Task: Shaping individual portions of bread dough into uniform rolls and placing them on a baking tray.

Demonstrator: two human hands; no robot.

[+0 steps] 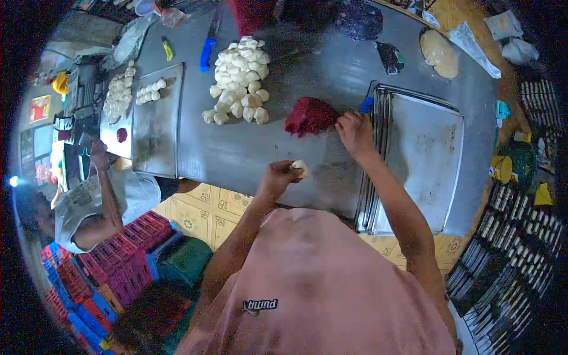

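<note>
My left hand [279, 178] is closed around a small white dough ball [300, 168] near the table's front edge. At the right side of a crumbly dark red mound [310, 116], my right hand [356, 134] has its fingers curled together. A blue handle-like piece [367, 105] shows just beyond those fingers; whether they grip it I cannot tell. Farther left, many white dough balls [239, 77] are heaped on the grey table [236, 151].
Stacked metal trays [426, 160] lie right of my right hand. A blue-handled knife [207, 54] lies beyond the heap. Another person [100, 201] works at the left beside a tray [157, 130] with a few dough balls. Coloured crates [127, 254] stand at lower left.
</note>
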